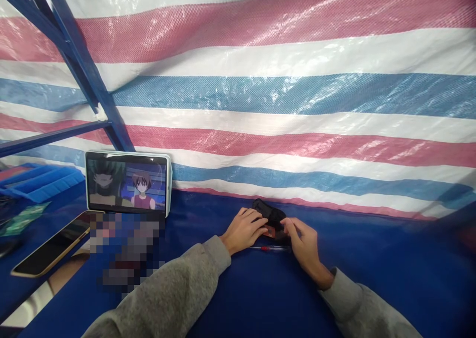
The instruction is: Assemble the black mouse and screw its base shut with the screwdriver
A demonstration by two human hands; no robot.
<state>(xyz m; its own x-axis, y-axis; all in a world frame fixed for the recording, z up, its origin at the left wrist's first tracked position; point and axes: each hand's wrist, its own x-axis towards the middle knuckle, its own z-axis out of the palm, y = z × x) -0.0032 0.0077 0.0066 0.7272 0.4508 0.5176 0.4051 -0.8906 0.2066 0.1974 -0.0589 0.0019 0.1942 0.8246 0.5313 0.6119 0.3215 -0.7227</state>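
1. Tray (pixel 55 183), blue and divided into compartments, sits at the far left, with a green board (pixel 26 219) nearer the viewer.
2. Phone (pixel 52 249), dark-screened and pale-edged, lies slanted to the right of the board.
3. Tablet (pixel 128 183) stands upright just beyond the phone, its screen showing 2 cartoon figures.
4. Left hand (pixel 243 231), in a grey sleeve, has its fingers bent over the left side of a black device (pixel 268 210), holding it.
5. Black device lies between the 2 hands on the blue tabletop (pixel 260 298), near the striped sheet (pixel 297 144); a reddish-brown patch shows on its near side.
6. Screwdriver (pixel 273 248), thin and partly red, lies just nearer the viewer than the device.
7. Right hand (pixel 307 249) brings thumb and forefinger together at the device's right edge; I cannot tell what they grip.
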